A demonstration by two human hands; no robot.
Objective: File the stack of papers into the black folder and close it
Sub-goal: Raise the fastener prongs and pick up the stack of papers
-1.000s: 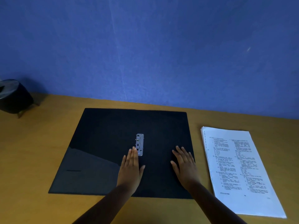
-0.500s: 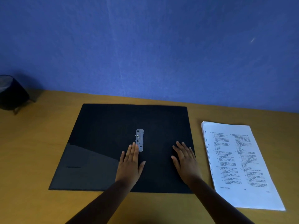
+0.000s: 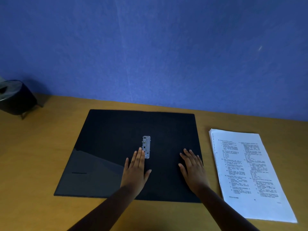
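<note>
black folder (image 3: pixel 116 147) lies open and flat mid-counter (image 3: pixel 41 147), far edge near the blue wall (image 3: pixel 150 47), metal clip (image 3: pixel 146 146) at its centre; bare counter on the left and along the near edge, a dark round object (image 3: pixel 15 97) far left. stack of papers (image 3: pixel 246 172) lies just right of the folder, apart from it. both forearms reach in from the near edge, left hand (image 3: pixel 135 170) and right hand (image 3: pixel 193 169) spread flat, palms down on the folder, holding nothing; left fingertips (image 3: pixel 140 150) just beside the clip.
</note>
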